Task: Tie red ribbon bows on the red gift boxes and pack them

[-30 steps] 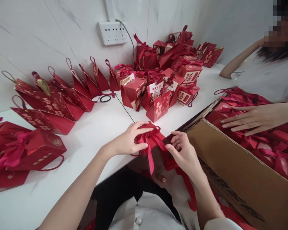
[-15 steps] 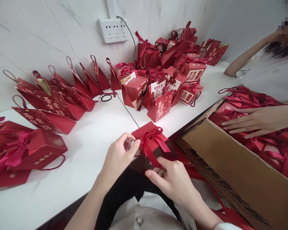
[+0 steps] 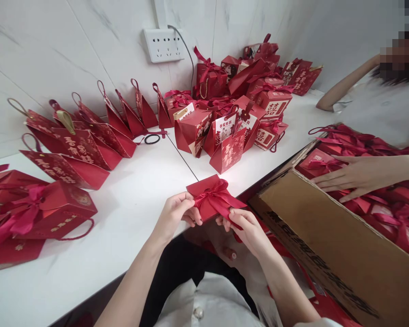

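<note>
A small red gift box point(image 3: 206, 200) tied with a red ribbon bow point(image 3: 215, 196) is held over the near edge of the white table point(image 3: 132, 200). My left hand point(image 3: 177, 214) is closed on the box's left side, its fingers curled under the edge. My right hand point(image 3: 245, 227) grips the box's right side and the ribbon tails under it, fingers pinched. Both hands are close together, just above my lap.
Many red gift bags point(image 3: 85, 145) and ribboned boxes point(image 3: 231, 113) crowd the table's left and back. A big cardboard carton point(image 3: 327, 245) full of red boxes stands at the right; another person's hand point(image 3: 347, 177) rests flat inside it. A wall socket point(image 3: 163, 44) is above.
My right hand has come up from below the ribbon tail to the box's right side. My left hand has shifted slightly right along the box edge.
</note>
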Demonstrator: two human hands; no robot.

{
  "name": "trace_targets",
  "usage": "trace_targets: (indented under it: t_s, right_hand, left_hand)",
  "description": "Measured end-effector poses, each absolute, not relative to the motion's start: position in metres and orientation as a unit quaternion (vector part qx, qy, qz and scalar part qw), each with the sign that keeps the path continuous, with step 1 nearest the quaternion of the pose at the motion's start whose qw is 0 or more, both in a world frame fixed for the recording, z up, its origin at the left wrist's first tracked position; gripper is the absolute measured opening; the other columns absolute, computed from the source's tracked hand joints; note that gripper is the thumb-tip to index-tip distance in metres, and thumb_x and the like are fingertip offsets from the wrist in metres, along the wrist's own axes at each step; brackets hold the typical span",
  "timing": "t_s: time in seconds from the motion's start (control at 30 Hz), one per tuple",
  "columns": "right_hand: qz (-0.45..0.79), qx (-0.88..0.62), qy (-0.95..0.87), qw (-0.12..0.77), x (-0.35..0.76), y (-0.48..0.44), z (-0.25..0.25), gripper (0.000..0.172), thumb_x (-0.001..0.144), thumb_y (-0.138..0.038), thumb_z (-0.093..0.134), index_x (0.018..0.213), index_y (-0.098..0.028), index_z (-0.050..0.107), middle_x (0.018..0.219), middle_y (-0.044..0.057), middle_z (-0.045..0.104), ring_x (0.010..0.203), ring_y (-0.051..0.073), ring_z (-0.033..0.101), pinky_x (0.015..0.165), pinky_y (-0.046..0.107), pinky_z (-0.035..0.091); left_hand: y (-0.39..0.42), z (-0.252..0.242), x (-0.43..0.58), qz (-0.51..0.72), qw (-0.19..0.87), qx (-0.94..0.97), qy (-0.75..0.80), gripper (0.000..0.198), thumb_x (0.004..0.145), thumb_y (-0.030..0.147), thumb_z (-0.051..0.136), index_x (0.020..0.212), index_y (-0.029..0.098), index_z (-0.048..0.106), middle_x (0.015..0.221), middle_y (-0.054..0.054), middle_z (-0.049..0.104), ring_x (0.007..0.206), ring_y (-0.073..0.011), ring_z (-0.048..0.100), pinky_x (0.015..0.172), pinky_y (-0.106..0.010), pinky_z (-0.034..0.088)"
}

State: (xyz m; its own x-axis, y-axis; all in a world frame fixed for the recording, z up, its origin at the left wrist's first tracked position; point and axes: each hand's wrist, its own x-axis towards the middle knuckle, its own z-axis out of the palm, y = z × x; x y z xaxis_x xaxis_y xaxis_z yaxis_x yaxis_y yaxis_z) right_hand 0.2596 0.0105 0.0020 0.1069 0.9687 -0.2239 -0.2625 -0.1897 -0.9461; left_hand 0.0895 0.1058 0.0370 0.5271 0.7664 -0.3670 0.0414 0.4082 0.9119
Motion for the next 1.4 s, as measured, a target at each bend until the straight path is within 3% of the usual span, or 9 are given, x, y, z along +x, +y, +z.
trace_targets:
  t_s: [0.2, 0.37, 0.5, 0.6, 0.67, 0.77, 0.9, 1.17, 1.4]
  right_hand:
    - [0.596, -0.496, -0.369, 0.513, 0.264, 0.01, -0.009, 0.027, 0.082, -0.035, 0.054, 0.061, -0.022, 0.064, 0.07, 0.003, 0.065, 0.086, 0.021, 0.063, 0.09, 0.035, 0.045]
    - [0.556, -0.514, -0.476, 0.447, 0.27, 0.011, -0.006, 0.032, 0.086, -0.038, 0.049, 0.062, -0.021, 0.062, 0.089, 0.005, 0.068, 0.089, 0.022, 0.062, 0.081, 0.035, 0.048]
    - [0.445, -0.612, -0.576, 0.309, 0.281, -0.003, 0.011, 0.033, 0.086, -0.043, 0.049, 0.066, -0.02, 0.061, 0.081, 0.005, 0.066, 0.072, 0.019, 0.062, 0.068, 0.032, 0.047]
    - [0.263, -0.765, -0.546, 0.217, 0.285, -0.02, 0.027, 0.034, 0.078, -0.055, 0.058, 0.072, -0.022, 0.057, 0.067, 0.003, 0.063, 0.057, 0.02, 0.059, 0.055, 0.032, 0.044]
    - [0.132, -0.816, -0.506, 0.247, 0.281, -0.026, 0.036, 0.041, 0.073, -0.06, 0.061, 0.09, -0.023, 0.056, 0.077, 0.007, 0.065, 0.066, 0.024, 0.062, 0.057, 0.035, 0.047]
    - [0.007, -0.772, -0.541, 0.334, 0.258, -0.017, 0.038, 0.078, 0.069, -0.062, 0.065, 0.127, -0.018, 0.039, 0.115, 0.019, 0.056, 0.106, 0.035, 0.056, 0.08, 0.048, 0.05]
    - [-0.024, -0.738, -0.587, 0.332, 0.22, 0.012, 0.022, 0.111, 0.06, -0.06, 0.073, 0.142, -0.014, 0.014, 0.137, 0.028, 0.034, 0.124, 0.044, 0.04, 0.089, 0.059, 0.045]
    - [-0.002, -0.77, -0.551, 0.321, 0.219, 0.024, 0.01, 0.097, 0.062, -0.032, 0.073, 0.14, -0.015, 0.017, 0.122, 0.021, 0.046, 0.107, 0.037, 0.055, 0.082, 0.048, 0.053]
    - [-0.104, -0.81, -0.427, 0.387, 0.287, -0.021, 0.046, 0.088, 0.07, -0.044, 0.068, 0.139, -0.017, 0.023, 0.126, 0.019, 0.044, 0.115, 0.033, 0.051, 0.089, 0.047, 0.049]
  left_hand:
    - [0.106, 0.039, 0.094, 0.251, 0.698, 0.502, 0.445, 0.034, 0.075, 0.044, 0.06, 0.06, 0.017, 0.046, 0.046, 0.003, 0.056, 0.043, -0.0117, 0.057, 0.042, -0.02, 0.044]
    - [0.104, 0.036, 0.098, 0.274, 0.693, 0.488, 0.455, 0.032, 0.069, 0.037, 0.065, 0.061, 0.018, 0.04, 0.043, 0.005, 0.053, 0.04, -0.01, 0.053, 0.04, -0.019, 0.043]
    - [0.103, 0.032, 0.098, 0.287, 0.698, 0.475, 0.453, 0.031, 0.069, 0.036, 0.065, 0.07, 0.02, 0.038, 0.042, 0.007, 0.053, 0.037, -0.0102, 0.051, 0.038, -0.019, 0.042]
    - [0.102, 0.029, 0.095, 0.284, 0.705, 0.466, 0.453, 0.032, 0.07, 0.039, 0.065, 0.081, 0.021, 0.04, 0.045, 0.007, 0.056, 0.038, -0.0121, 0.052, 0.038, -0.02, 0.042]
    - [0.102, 0.025, 0.092, 0.285, 0.714, 0.459, 0.445, 0.031, 0.072, 0.041, 0.062, 0.083, 0.022, 0.041, 0.046, 0.009, 0.054, 0.036, -0.0109, 0.05, 0.037, -0.02, 0.04]
    - [0.103, 0.013, 0.085, 0.33, 0.722, 0.423, 0.436, 0.026, 0.073, 0.038, 0.058, 0.076, 0.021, 0.039, 0.043, 0.012, 0.042, 0.03, -0.0055, 0.039, 0.034, -0.016, 0.03]
    - [0.105, -0.007, 0.076, 0.438, 0.681, 0.369, 0.456, 0.021, 0.074, 0.032, 0.055, 0.07, 0.021, 0.038, 0.044, 0.012, 0.032, 0.03, -0.0035, 0.03, 0.032, -0.015, 0.024]
    - [0.103, -0.027, 0.07, 0.373, 0.631, 0.481, 0.482, 0.022, 0.075, 0.039, 0.058, 0.08, 0.023, 0.044, 0.038, 0.012, 0.035, 0.03, -0.0076, 0.035, 0.034, -0.017, 0.029]
    - [0.102, -0.023, 0.069, 0.331, 0.571, 0.571, 0.488, 0.028, 0.076, 0.05, 0.054, 0.078, 0.023, 0.046, 0.036, 0.009, 0.037, 0.036, -0.011, 0.036, 0.04, -0.021, 0.034]
